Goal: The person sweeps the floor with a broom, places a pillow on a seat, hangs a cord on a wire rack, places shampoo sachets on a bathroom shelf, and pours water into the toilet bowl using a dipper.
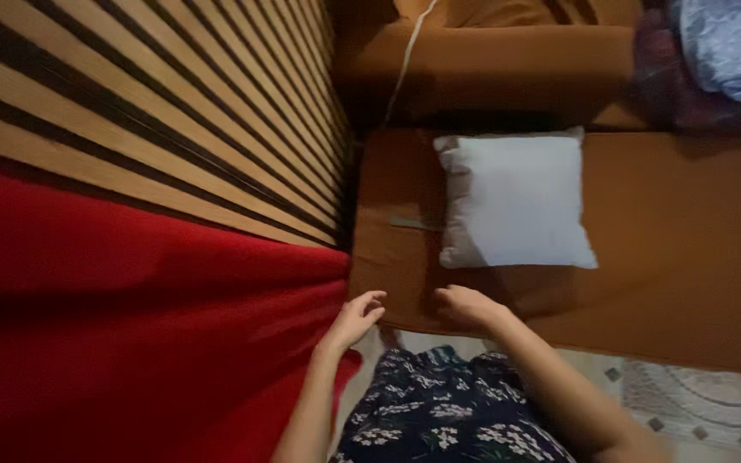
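Seen from the head: left hand (355, 319) empty, fingers loosely curled, at the edge of the brown cloth-covered cushion (679, 249), beside the red cloth (130, 343). Right hand (466, 305) empty, fingers bent, resting on that cushion, just below the square white pillow (515, 199).

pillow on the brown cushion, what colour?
Plain white pillow, no pattern, lying on the brown seat cushion. Head view shows it clearly.
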